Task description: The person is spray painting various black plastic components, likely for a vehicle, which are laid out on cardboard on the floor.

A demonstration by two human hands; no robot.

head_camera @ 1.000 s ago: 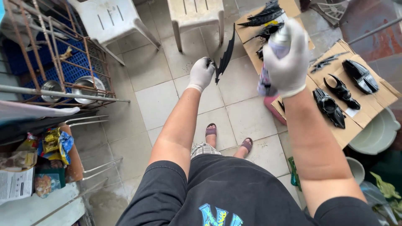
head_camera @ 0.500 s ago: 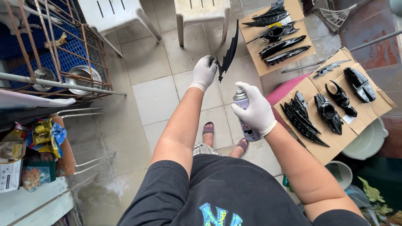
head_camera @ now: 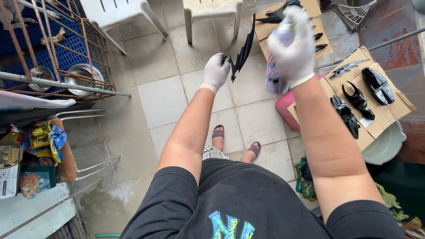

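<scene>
A: Head view, status pls.

B: Left hand (head_camera: pixel 215 71), white glove, grip clenched on a black, curved, spiked plastic part (head_camera: pixel 242 52), held upright over the tiled floor (head_camera: pixel 164 93). Right hand (head_camera: pixel 294 44), also gloved, grip wrapped round a pale spray can (head_camera: pixel 275 73), raised just beside the part, can blurred.

A: Step in hand?

B: Likely shaking or aiming the can ahead of coating the part; nozzle direction can't be made out.

A: Surroundings?

B: More black parts on flattened brown cardboard sheets (head_camera: pixel 389 110) to the right, white plastic chairs (head_camera: pixel 208 13) ahead. Next move calls for nozzle facing the part, fingers clear of the spray path.
</scene>
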